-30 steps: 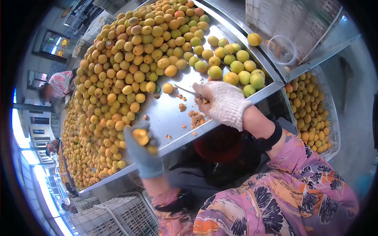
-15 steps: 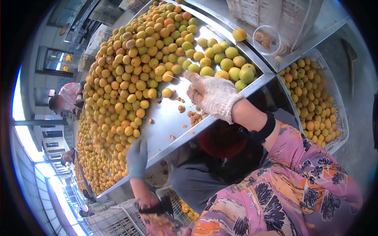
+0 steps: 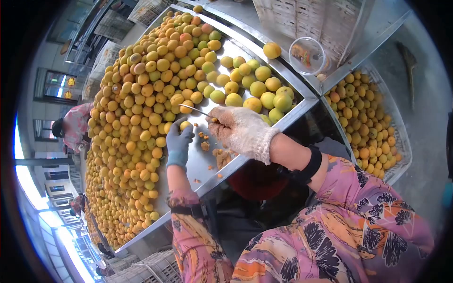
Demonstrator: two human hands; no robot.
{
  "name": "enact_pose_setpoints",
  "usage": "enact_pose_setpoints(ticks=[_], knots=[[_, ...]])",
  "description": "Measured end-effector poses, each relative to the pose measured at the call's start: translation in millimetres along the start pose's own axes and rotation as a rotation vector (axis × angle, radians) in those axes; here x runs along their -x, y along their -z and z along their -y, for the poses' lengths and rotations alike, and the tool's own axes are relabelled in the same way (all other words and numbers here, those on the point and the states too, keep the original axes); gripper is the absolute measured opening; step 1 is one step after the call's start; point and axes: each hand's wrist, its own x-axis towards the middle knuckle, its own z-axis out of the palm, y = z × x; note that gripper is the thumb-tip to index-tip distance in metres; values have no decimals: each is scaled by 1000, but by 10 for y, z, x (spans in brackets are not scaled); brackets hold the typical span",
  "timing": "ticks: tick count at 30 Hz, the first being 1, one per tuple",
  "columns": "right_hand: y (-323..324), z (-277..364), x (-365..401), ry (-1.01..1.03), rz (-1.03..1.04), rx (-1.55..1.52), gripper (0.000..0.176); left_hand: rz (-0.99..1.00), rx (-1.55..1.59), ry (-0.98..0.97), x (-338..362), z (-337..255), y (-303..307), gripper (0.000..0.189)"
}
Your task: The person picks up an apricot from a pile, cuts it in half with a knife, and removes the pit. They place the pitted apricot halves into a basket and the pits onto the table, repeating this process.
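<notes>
A large heap of yellow-orange fruit [image 3: 137, 108] covers much of the metal table [image 3: 181, 167]. My left hand [image 3: 179, 143], in a grey glove, has its fingers closed round a single yellow fruit [image 3: 186, 126] at the heap's edge. My right hand [image 3: 243, 132], in a whitish knitted glove with brown stains, grips a thin pointed tool [image 3: 194, 109], whose tip reaches left over the fruit. Brown pulpy scraps [image 3: 222, 158] lie on the metal below my right hand. Greener fruit [image 3: 258, 88] sits in a looser group beyond it.
A plastic crate of fruit [image 3: 368, 122] stands at the right. Near the table's far corner are a clear tub [image 3: 306, 55] and one loose fruit [image 3: 272, 50]. A white crate [image 3: 311, 21] rises behind. A co-worker in pink [image 3: 75, 126] is at the far left.
My left hand has moved up from the table's near edge to the heap and taken hold of a fruit. My right hand, still gripping the tool, has shifted slightly left and down in view.
</notes>
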Motion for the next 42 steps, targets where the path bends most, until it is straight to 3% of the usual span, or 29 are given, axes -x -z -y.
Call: enact_pose_setpoints(ticks=[1, 2, 3, 4, 6, 9, 10, 14, 23, 27, 33, 36, 42], knots=[[-42, -23, 7, 102, -67, 70, 17, -1, -3, -1, 188, -60, -30, 42], [72, 191, 26, -137, 202, -44, 22, 49, 322, -124, 383, -87, -14, 41], [19, 195, 45, -130, 206, -46, 22, 103, 650, -248, 540, -90, -24, 40], [-61, 165, 70, -106, 211, -53, 25, 94, 649, -252, 669, -100, -58, 40], [-190, 132, 135, -60, 222, -59, 34, 167, 1007, -308, 860, -106, -156, 43], [-264, 200, 267, 70, 64, 178, 28, 83, 998, -332, 996, -81, -272, 46], [-259, 236, 298, 55, 106, 239, 28, 102, 1006, -366, 1005, -44, -274, 48], [-300, 335, 345, -35, 189, 243, 39, 73, 962, -408, 1061, -91, -283, 49], [-382, 379, 313, 11, 221, 272, 42, 87, 888, -459, 1135, -64, -157, 48], [-491, 291, 330, 76, 130, 259, 30, 60, 779, -510, 1168, -69, -185, 47], [-472, 394, 272, -6, 217, 285, 37, -27, 624, -539, 1202, -96, -191, 44], [-482, 406, 251, -28, 269, 270, 55, -78, 559, -540, 1228, -123, -233, 44], [-470, 420, 306, -90, 235, 283, 61, -204, 528, -587, 1234, -181, -378, 44]])
